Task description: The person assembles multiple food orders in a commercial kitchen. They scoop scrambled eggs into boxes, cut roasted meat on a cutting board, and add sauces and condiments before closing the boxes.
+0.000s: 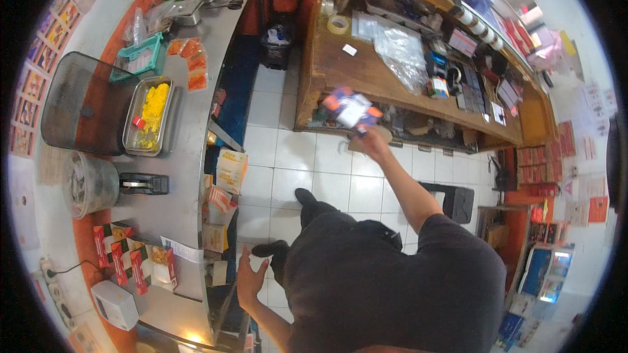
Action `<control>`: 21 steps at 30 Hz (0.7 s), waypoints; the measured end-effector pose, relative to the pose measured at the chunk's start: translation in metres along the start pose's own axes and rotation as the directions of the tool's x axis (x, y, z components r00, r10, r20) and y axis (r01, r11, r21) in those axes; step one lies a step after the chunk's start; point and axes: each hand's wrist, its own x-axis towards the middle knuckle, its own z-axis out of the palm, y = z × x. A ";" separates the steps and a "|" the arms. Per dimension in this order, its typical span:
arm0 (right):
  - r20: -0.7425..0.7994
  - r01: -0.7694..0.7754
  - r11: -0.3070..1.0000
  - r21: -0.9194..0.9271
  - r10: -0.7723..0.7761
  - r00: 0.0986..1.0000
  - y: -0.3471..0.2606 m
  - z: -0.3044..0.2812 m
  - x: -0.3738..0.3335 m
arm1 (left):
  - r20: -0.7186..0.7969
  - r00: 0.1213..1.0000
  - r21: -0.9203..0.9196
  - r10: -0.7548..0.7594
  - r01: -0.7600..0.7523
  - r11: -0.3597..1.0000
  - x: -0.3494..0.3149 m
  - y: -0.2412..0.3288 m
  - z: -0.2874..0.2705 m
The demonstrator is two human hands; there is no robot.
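The left hand [248,279] hangs with fingers spread, grip released, just beside the steel worktop [190,157]. The right hand [373,144] reaches out — clenched on a blurred, colourful packet [351,108] held above the wooden worktop [366,72].

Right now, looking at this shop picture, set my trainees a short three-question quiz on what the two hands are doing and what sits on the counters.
1. True or false: the right hand holds a packet out toward the wooden counter.
2. Which best fits the left hand? A) gripping a red box, B) open and holding nothing, beside the steel counter, C) resting on the tape roll.
3. Fill in: the metal tray on the steel counter holds food of a ____ colour.

Key: 1 true. 2 B. 3 yellow.
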 end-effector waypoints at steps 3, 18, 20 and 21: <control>0.027 0.250 0.902 0.353 -0.277 0.960 -0.064 -0.065 0.045 | -0.036 0.998 0.022 -0.056 0.056 0.998 -0.004 0.006 0.011; 0.144 -0.363 0.703 -0.611 0.550 0.823 0.084 0.002 0.169 | -0.313 0.855 -0.292 -0.413 0.328 0.899 -0.096 -0.065 0.138; 0.355 -0.037 0.514 -0.857 0.642 0.680 0.170 0.072 0.085 | -0.378 0.793 -0.355 -0.478 0.352 0.866 -0.127 -0.089 0.176; 0.429 0.112 0.439 -0.892 0.738 0.521 0.204 0.114 0.040 | -0.375 0.775 -0.413 -0.509 0.352 0.840 -0.146 -0.102 0.195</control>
